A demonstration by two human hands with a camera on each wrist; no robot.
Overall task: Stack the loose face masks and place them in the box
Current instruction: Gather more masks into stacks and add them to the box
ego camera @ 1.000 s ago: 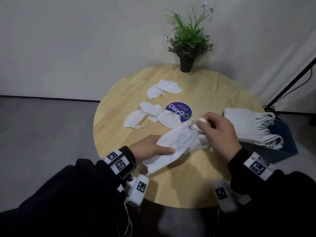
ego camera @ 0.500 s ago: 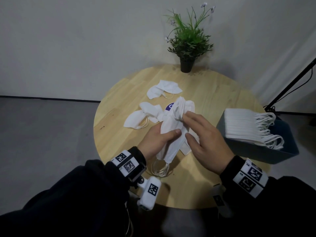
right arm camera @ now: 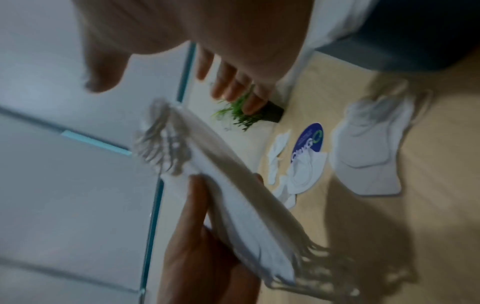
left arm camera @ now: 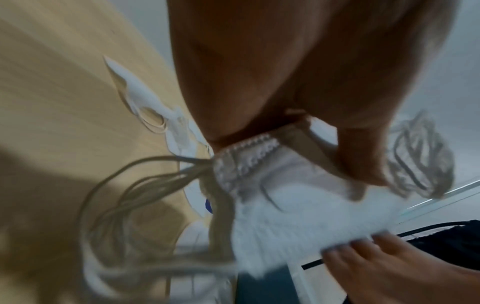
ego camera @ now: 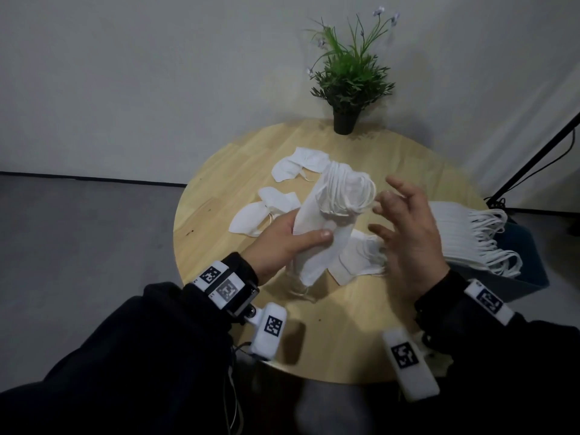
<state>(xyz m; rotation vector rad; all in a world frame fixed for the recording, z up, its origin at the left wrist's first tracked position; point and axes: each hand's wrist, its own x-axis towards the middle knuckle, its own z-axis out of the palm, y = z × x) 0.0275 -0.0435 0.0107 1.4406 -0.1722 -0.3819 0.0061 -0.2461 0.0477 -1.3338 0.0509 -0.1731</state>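
My left hand (ego camera: pixel 292 243) grips a small stack of white face masks (ego camera: pixel 326 221), held upright above the round wooden table (ego camera: pixel 361 324), thumb across its front; the ear loops bunch at the top. The same stack (left arm camera: pixel 285 197) (right arm camera: pixel 233 197) fills both wrist views, blurred. My right hand (ego camera: pixel 405 227) hovers just right of the stack with fingers spread, holding nothing. Another mask (ego camera: pixel 357 259) lies flat on the table under the hands. Loose masks (ego camera: pixel 301 163) (ego camera: pixel 266 211) lie farther left. The dark blue box (ego camera: pixel 527 277) at the right edge holds a thick pile of masks (ego camera: pixel 461 237).
A potted green plant (ego camera: pixel 348 80) stands at the table's far edge. A round purple sticker (right arm camera: pixel 307 139) shows on the tabletop in the right wrist view. A black stand leg and cable (ego camera: pixel 539 158) run down at the far right. Grey floor lies left of the table.
The left hand lifted the mask stack from lying on the table to upright. The right hand let go of the stack and now hovers open beside it.
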